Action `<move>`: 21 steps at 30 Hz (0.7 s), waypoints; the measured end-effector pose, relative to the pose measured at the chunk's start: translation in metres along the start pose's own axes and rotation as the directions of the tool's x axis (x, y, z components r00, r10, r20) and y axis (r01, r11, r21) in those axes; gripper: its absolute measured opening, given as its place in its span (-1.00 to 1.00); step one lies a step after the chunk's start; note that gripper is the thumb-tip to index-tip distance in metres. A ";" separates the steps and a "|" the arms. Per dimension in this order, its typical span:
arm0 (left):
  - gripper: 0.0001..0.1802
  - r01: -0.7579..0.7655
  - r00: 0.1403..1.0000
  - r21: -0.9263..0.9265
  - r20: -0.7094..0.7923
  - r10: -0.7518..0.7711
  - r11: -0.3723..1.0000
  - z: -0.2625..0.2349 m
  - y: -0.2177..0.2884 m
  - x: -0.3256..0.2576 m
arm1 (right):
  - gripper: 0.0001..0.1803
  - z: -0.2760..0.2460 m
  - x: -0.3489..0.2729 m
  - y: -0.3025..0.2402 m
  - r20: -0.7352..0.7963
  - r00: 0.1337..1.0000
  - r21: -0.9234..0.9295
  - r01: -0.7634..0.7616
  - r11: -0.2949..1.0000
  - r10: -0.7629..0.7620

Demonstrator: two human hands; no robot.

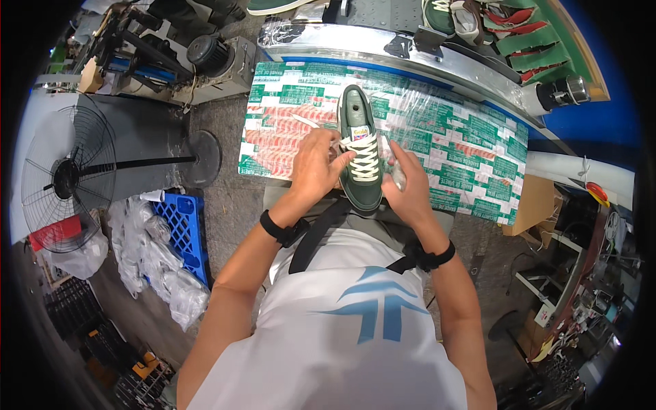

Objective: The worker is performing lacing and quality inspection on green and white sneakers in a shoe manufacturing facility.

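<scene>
A dark green sneaker [362,188] with white laces stands in front of me, toe toward my body and heel away. My left hand [316,164] is closed on its left side, the thumb pressing on the laces. At the shoe's right side is my right hand [408,186], its fingers bent round a small crumpled greyish-white piece [398,175], cloth or plastic, I cannot tell which. A thin white strip [305,121] sticks out beyond my left fingers. Both hands are above the near edge of a table covered in green, white and red printed tape [451,160].
Behind the table runs a metal-edged conveyor [328,37]. More shoes [467,20] sit by a green-lined rack [533,44] at the far right. To my left stand a floor fan [66,179] and a blue plastic pallet [183,229] with plastic bags. A cardboard box [533,205] is at right.
</scene>
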State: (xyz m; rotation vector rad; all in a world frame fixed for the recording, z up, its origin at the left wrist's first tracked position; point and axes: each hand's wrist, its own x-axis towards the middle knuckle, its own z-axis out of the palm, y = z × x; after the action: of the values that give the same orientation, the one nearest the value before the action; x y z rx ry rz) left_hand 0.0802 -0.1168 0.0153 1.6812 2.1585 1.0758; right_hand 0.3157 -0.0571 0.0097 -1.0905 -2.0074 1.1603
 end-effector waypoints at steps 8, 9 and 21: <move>-0.77 0.782 0.589 -0.517 0.795 -0.143 0.349 -0.028 0.014 0.022 | -0.05 -0.003 -0.013 -0.031 0.143 0.947 -0.201 0.313 0.928 -0.288; -0.80 0.817 0.571 -0.556 0.818 -0.076 0.152 -0.046 0.027 0.037 | -0.05 0.000 -0.009 -0.033 0.172 0.932 -0.233 0.353 0.906 -0.319; -0.23 0.107 0.902 -0.372 0.427 0.068 0.922 0.019 -0.062 0.116 | -0.09 0.000 0.016 -0.038 0.313 0.866 -0.370 0.490 0.790 -0.390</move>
State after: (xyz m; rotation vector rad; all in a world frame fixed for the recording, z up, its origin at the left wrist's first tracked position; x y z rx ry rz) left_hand 0.0058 -0.0091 -0.0074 1.5276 1.5605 0.9341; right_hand 0.2941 -0.0546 0.0444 -0.6263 -2.6055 0.6092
